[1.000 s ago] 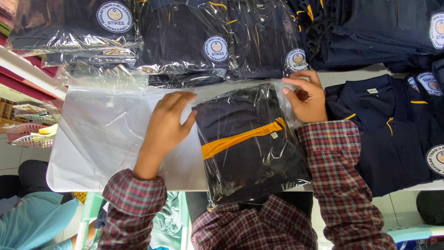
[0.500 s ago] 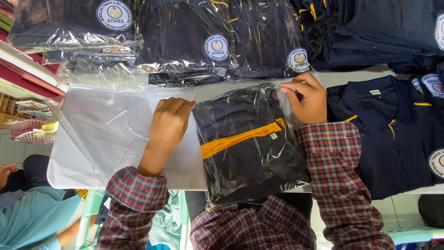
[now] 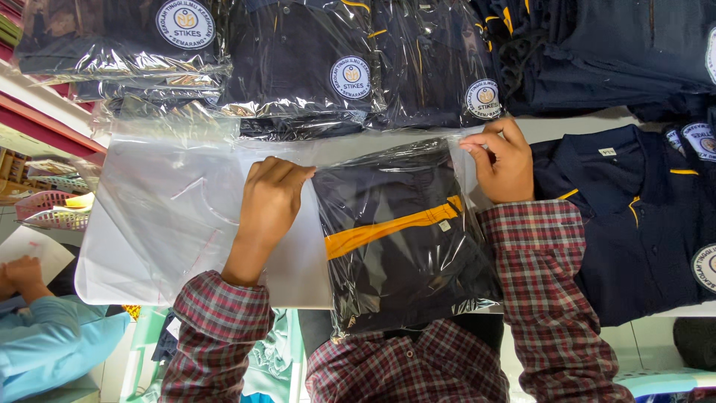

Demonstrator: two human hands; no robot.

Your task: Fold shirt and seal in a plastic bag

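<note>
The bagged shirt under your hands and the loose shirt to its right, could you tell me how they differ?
The bagged shirt is folded inside clear plastic, with an orange stripe across it; the loose shirt lies unwrapped, collar showing. The left hand and right hand touch only the bagged shirt. Both are dark navy.

Folded navy shirt (image 3: 395, 239): matt cloth, orange stripe, sealed in glossy crinkled clear plastic bag (image 3: 462, 160). Empty bags (image 3: 171, 216): smooth translucent plastic film. Sleeves (image 3: 541, 283): woven plaid cloth. Unbagged polo (image 3: 634, 216): matt knit.
</note>
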